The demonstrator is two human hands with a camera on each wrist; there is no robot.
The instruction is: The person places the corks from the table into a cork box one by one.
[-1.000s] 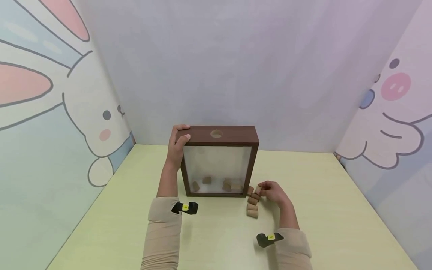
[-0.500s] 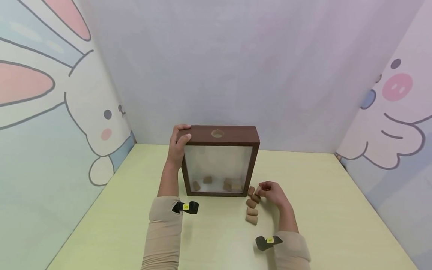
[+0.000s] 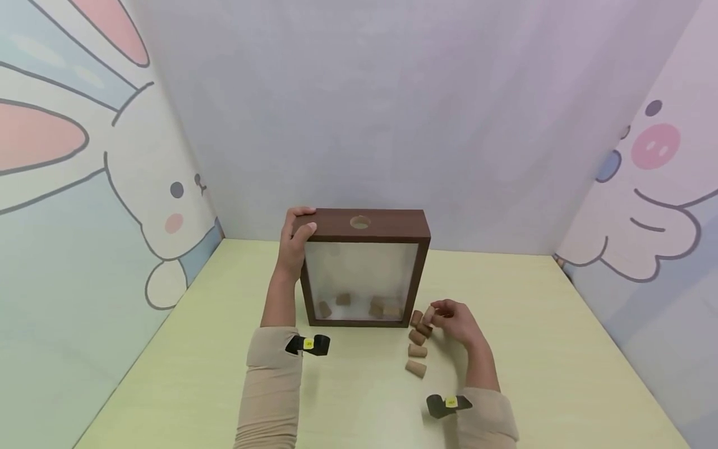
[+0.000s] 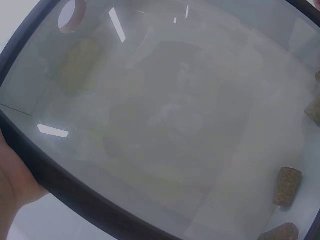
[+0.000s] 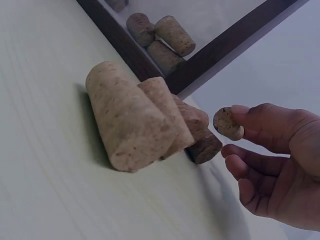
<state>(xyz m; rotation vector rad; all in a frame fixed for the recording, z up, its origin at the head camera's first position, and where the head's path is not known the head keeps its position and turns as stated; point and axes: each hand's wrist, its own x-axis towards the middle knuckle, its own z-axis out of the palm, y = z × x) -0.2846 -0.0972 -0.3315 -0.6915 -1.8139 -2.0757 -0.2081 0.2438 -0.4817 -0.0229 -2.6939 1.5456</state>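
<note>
Nearest loose cork (image 3: 416, 369) has rolled clear of its neighbour (image 3: 417, 351). Right grip (image 3: 455, 321) pinches another cork (image 5: 228, 123) beside the box (image 3: 392, 223); left grip (image 3: 292, 248) holds it. Recommended: lift vertically, sparing adjacent corks (image 3: 424, 330).

"What fills the left wrist view?"

"A dark-rimmed box (image 4: 75, 195) with a flat, clear pane (image 4: 165, 115), white streaks of light (image 4: 52, 131) glinting on it."

"And at the lower left?"

"A bare left hand (image 4: 17, 182), touching the outside of the box."

"Upper left?"

"A round hole (image 4: 72, 16)."

"Then the right side?"

"Speckled brown cylindrical corks (image 4: 287, 186) behind the pane: one tilted at the lower right, another at the bottom edge, others cut off by the right edge."
</note>
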